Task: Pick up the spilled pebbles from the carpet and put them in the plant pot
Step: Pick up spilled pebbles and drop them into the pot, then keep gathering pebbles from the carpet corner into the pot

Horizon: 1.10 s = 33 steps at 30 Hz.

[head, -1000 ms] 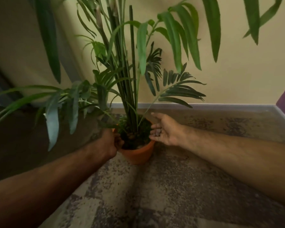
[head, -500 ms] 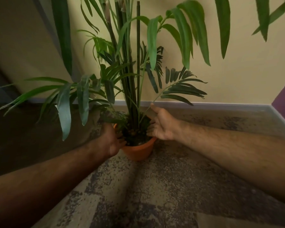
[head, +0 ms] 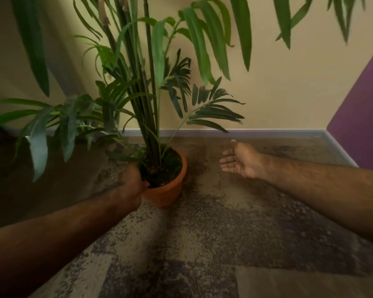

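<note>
While left hand (head: 134,179) grips pot (head: 168,190) rim, right hand (head: 239,162) hovers apart.

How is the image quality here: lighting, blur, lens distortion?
Head view: dim, warm light; the left side sinks into shadow, darkening the left hand on the plant pot. Soft overall, so the carpet speckle hides any pebbles. Wide-angle bending slants the skirting board at right. The open right hand is slightly blurred. No glare.
</note>
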{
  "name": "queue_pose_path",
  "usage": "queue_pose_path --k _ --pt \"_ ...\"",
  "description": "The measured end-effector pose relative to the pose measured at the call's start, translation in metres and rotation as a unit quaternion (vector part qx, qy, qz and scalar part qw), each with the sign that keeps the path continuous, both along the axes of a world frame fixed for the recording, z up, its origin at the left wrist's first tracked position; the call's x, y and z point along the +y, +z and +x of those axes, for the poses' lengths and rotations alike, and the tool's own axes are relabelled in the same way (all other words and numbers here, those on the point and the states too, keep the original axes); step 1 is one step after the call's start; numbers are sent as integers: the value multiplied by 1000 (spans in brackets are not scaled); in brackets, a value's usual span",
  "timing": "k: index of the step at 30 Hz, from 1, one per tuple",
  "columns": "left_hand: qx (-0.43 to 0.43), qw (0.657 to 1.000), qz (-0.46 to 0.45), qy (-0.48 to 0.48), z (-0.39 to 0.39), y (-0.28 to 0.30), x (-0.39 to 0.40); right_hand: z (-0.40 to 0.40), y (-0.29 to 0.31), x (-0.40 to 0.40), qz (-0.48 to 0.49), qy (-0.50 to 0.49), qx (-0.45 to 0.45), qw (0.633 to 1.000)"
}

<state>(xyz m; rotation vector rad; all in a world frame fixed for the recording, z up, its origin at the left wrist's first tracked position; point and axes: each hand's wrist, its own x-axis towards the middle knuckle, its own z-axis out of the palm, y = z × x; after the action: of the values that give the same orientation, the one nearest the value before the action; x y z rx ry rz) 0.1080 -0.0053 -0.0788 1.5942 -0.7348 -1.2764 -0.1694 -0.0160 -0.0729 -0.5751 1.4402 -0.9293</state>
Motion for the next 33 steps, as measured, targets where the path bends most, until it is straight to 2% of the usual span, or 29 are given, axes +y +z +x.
queue_pose_path --k 3,5,7,11,16,20,28,31,33 --pt "-78 997 -19 22 -5 -15 -8 -25 -7 6 7 -20 28 999" --pt "-171 983 -38 60 -12 -23 -4 -39 -14 10 15 -28 41 999" --pt "-230 965 -78 100 -24 -22 12 -50 -22 15 24 -33 48 998" --pt "-318 937 -141 35 -47 -44 35 -72 -39 26 36 -29 53 997" --pt "-316 927 -185 -85 -86 -78 57 -100 -60 41 44 -25 76 996" --pt "-350 903 -165 -188 -106 -102 52 -127 -78 55 54 -28 105 993" --pt "-356 827 -152 -409 -183 -128 34 -204 -106 84 6 -4 300 954" --pt "-347 807 -167 -447 -215 -137 38 -220 -116 95 2 14 377 926" --pt "-331 810 -178 -451 -245 -146 43 -229 -125 99 8 34 413 910"
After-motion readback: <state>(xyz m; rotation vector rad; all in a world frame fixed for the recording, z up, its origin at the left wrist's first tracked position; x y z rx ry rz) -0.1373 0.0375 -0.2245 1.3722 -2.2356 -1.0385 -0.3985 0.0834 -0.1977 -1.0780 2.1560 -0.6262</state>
